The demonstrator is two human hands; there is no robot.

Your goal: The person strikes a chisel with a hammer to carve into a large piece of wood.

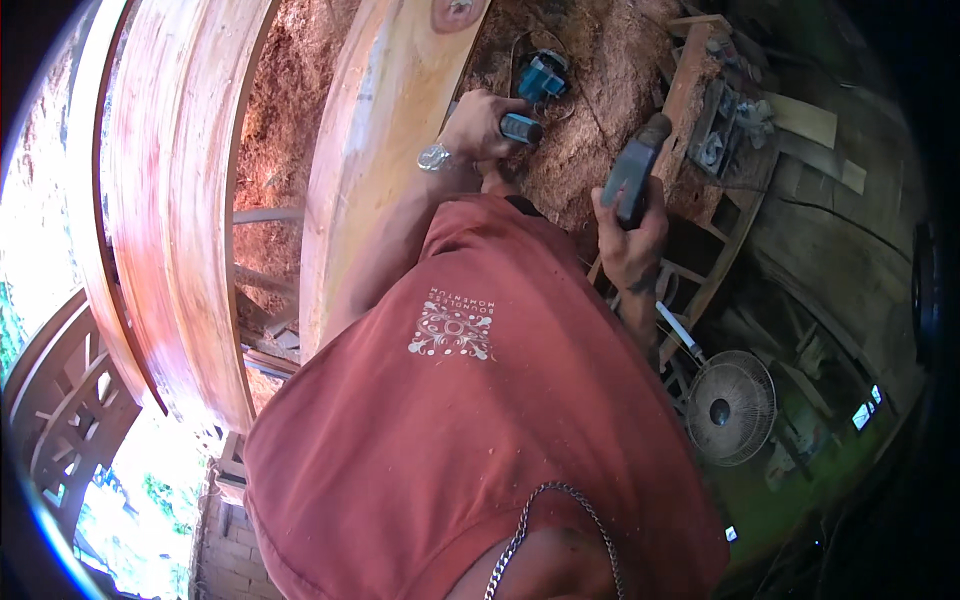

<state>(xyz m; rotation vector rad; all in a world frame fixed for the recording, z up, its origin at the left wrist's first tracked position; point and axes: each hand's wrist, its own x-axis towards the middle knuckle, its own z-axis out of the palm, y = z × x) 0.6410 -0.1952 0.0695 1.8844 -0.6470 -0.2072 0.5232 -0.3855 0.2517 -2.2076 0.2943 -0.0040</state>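
My left hand (473,128), with a watch on the wrist, is closed on a small blue-and-black object (521,128), perhaps a battery or tool part, beside the edge of a pale curved plank (360,150). Just beyond it a teal power tool (542,75) with a dark cord lies on wood shavings (580,150). In my right hand (630,235), fingers wrapped round it, is a dark elongated power tool (634,170), its rounded end pointing away from me. My red shirt covers much of the lower middle of the view.
More curved planks (170,200) stand at the left, with bright openings beyond. A wooden bench (676,90) with a grey metal tray (713,135) of small items is at the upper right. A standing fan (738,400) is at the lower right, near loose boards (800,125).
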